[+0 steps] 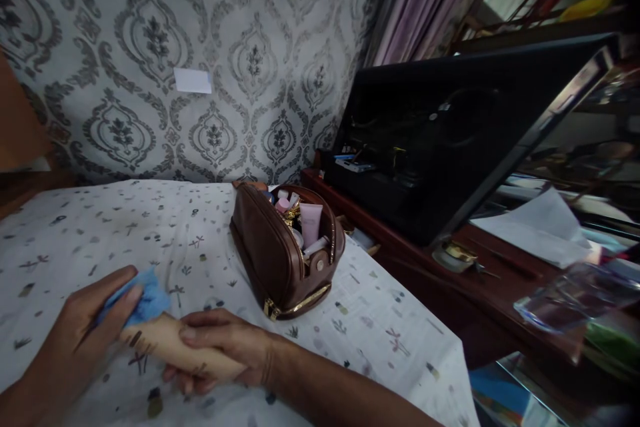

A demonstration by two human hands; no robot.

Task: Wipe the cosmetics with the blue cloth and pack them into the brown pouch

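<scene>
Right hand (pixel 225 347) is closed around the lower half of a beige tube (pixel 173 347), holding it roughly level just above the cloth (pixel 390 320). Left hand (pixel 85 333) pinches a blue wipe (pixel 145 300) between thumb and fingers and presses it against the tube's far end, directly beside the right-hand grip.

Judged progress: wiping is under way at the far end. The portion inside the right fist is covered, so its condition cannot be assessed, and it appears left to do.

Beyond the grip, and apart from it, a brown pouch (pixel 273 253) stands unzipped and well stocked: a pink tube (pixel 311 221) and several smaller items stand upright inside. Whether those have been wiped cannot be told.

To the right of the pouch, a black case (pixel 450 147) with raised lid sits on a wooden shelf (pixel 500 293).
</scene>
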